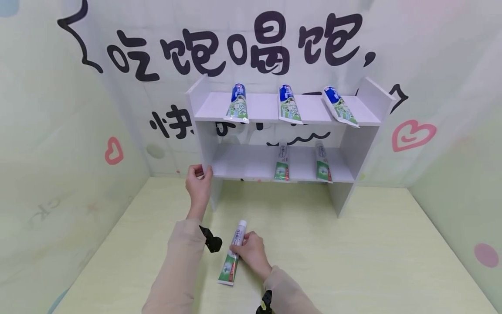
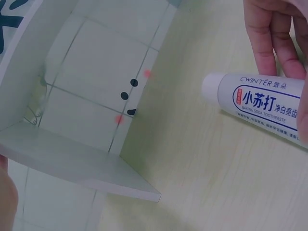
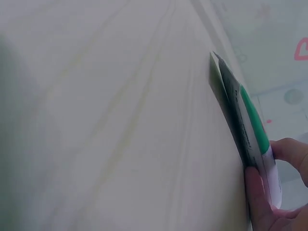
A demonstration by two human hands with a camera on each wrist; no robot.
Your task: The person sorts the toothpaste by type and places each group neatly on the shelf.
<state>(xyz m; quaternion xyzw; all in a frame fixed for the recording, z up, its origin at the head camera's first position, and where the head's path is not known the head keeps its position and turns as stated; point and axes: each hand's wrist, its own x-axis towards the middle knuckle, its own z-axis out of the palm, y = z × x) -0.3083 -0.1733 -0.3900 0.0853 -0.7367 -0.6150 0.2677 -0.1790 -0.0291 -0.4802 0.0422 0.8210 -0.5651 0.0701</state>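
Observation:
My right hand (image 1: 254,255) grips a green and white toothpaste tube (image 1: 228,267) from its right side, thumb and fingers around the middle. The tube's white cap (image 2: 211,86) points toward the shelf. In the right wrist view the tube (image 3: 254,126) lies at or just above the tabletop; its flat end stands slightly off the surface. My left hand (image 1: 198,186) holds the front edge of the left side panel of a white two-tier shelf (image 1: 245,161), near the lower board. Only a sliver of that hand (image 2: 6,197) shows in the left wrist view.
Two matching green and white tubes (image 1: 282,163) lie on the lower board, toward the middle and right. On the upper board are three blue and green toothpaste tubes (image 1: 289,104). A pale tabletop (image 1: 372,253) carries the shelf, with printed walls (image 1: 62,109) around it.

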